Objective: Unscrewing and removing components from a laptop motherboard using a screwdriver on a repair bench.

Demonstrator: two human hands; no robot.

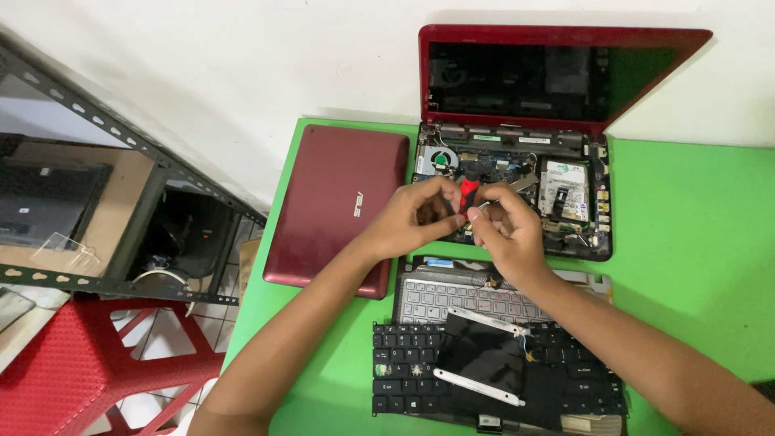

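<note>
Between both hands (464, 218), red-and-black screwdriver (467, 194), upright.

Closed red laptop (339, 206), loose keyboards (492, 379), metal rack (121, 145), perhaps red stool (73, 363)

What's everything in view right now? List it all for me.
Opened laptop: 1, red, insides bared, table back.
Closed laptop: 1, dark red, table left.
Silver keyboard: 1, under the forearms.
Black keyboard: 1, table front.
White strips: 2, on black keyboard.
Table: 1, green.
Metal rack: 1, dark, left.
Stool: 1, red, lower left.
Screwdriver: 1, red-handled, between both hands.
Left hand: on screwdriver.
Right hand: on screwdriver.
</note>
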